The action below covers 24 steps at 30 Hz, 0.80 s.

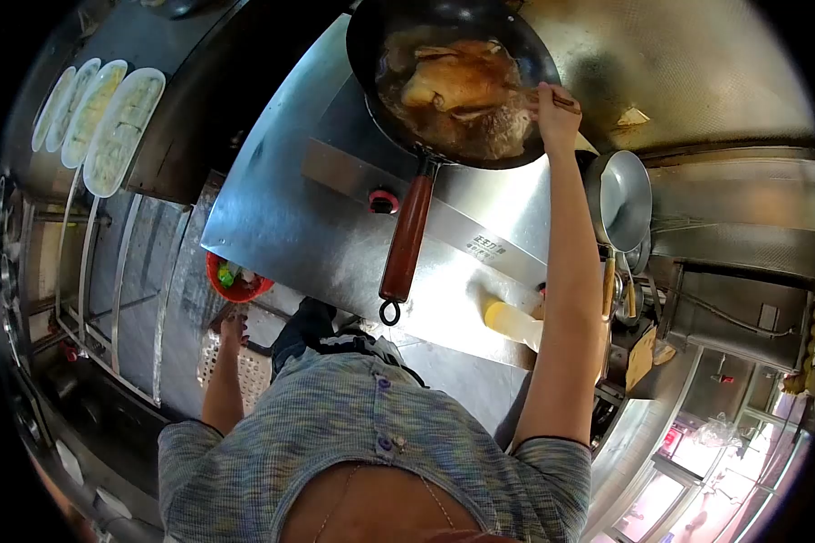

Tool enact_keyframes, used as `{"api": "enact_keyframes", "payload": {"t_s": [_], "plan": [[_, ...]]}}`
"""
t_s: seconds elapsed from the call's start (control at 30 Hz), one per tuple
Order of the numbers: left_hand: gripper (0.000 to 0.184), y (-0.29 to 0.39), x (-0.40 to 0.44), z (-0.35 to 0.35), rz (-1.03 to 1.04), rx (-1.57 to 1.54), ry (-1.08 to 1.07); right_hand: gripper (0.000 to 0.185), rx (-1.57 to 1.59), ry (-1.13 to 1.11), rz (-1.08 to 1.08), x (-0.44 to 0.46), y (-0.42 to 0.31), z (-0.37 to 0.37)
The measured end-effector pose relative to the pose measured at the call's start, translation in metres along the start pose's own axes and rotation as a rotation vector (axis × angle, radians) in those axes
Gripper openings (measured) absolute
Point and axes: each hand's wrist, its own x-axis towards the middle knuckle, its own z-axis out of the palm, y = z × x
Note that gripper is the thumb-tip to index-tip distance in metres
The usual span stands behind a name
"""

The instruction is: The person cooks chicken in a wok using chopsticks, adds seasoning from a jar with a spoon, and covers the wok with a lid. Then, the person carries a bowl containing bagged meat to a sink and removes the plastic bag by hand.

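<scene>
A whole cooked bird [462, 77], golden brown, lies in bubbling brown liquid inside a black wok [371, 68] on the stove. The wok's reddish wooden handle [407, 240] points back toward my body. At the wok's right rim my right hand [557, 116] is closed around brown chopsticks [566, 103]; their far ends reach over the liquid beside the bird. My left hand [234, 328] hangs low at my left side, near a red basin [243, 291]. Its fingers look loosely apart and I see nothing held in them.
Several oval white dishes [123, 131] of pale food stand at the far left. A metal pan [625, 201] sits right of the wok. A yellow-capped bottle [507, 319] lies on the steel counter [285, 181]. A red knob [383, 201] is on the stove front.
</scene>
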Motion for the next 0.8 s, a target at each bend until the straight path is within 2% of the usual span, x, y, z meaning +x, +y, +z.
{"api": "enact_keyframes", "payload": {"t_s": [0.07, 0.17, 0.2, 0.33, 0.43, 0.53, 0.57, 0.63, 0.73, 0.8], "plan": [[0.027, 0.003, -0.003, -0.006, -0.026, -0.177, -0.080, 0.027, 0.018, -0.031, -0.077, -0.004, -0.005, -0.003], [0.028, 0.059, -0.062, 0.016, 0.052, 0.033, 0.084, 0.026, 0.040, -0.016, -0.131, -0.010, -0.019, -0.007], [0.028, 0.058, -0.045, 0.008, 0.081, -0.019, 0.051, 0.021, 0.084, 0.026, -0.087, -0.012, -0.023, -0.002], [0.030, 0.060, -0.037, 0.019, 0.137, -0.100, -0.013, 0.023, 0.066, 0.017, -0.223, -0.029, -0.048, -0.017], [0.028, 0.068, -0.040, 0.018, 0.150, -0.101, 0.006, 0.026, 0.098, -0.076, -0.232, -0.066, -0.061, -0.026], [0.027, 0.069, -0.042, 0.019, 0.172, -0.070, -0.033, 0.022, 0.103, -0.329, -0.174, -0.097, -0.055, -0.005], [0.027, 0.067, -0.043, 0.016, 0.165, -0.056, -0.052, 0.021, 0.046, -0.333, -0.113, -0.107, -0.055, 0.006], [0.027, 0.066, -0.043, 0.018, 0.140, -0.029, -0.062, 0.019, -0.185, -0.447, -0.288, -0.102, -0.042, 0.016], [0.025, 0.066, -0.047, 0.019, 0.117, -0.030, -0.028, 0.020, -0.130, -0.368, -0.182, -0.089, -0.029, 0.012], [0.022, 0.065, -0.054, 0.019, 0.153, -0.084, -0.025, 0.020, -0.224, -0.360, -0.211, -0.084, -0.025, 0.002]]}}
